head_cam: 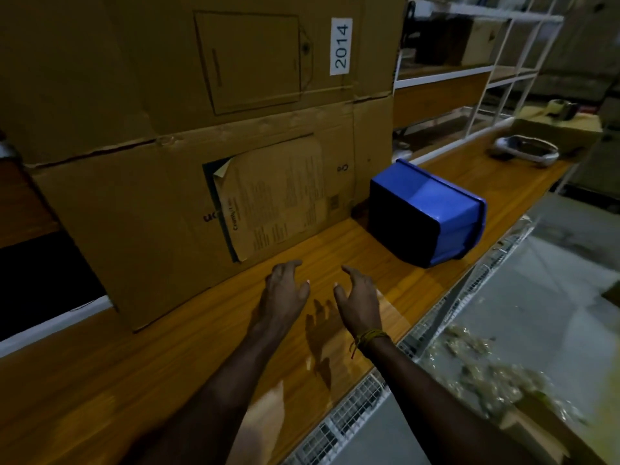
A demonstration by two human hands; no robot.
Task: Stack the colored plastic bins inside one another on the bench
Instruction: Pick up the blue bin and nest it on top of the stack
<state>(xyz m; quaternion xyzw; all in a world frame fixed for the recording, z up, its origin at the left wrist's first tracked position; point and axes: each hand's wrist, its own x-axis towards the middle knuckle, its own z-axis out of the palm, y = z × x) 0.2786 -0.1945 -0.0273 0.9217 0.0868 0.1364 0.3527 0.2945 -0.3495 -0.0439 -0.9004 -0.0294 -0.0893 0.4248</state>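
Note:
A blue plastic bin [432, 209] lies on its side on the wooden bench [167, 357], its dark base turned toward me and its rim pointing away to the right. No other colored bin shows. My left hand [285, 292] and my right hand [359, 298] hover side by side over the bench, nearer to me and left of the bin. Both hands hold nothing, fingers spread and slightly curled. A yellow thread band circles my right wrist.
Large cardboard boxes [208, 135] stand along the bench's back, one labeled 2014. White wire shelving [483, 72] rises at the back right. A grey headset-like device [526, 151] lies at the bench's far end. A wire mesh edge [362, 394] runs beside the bench on the right.

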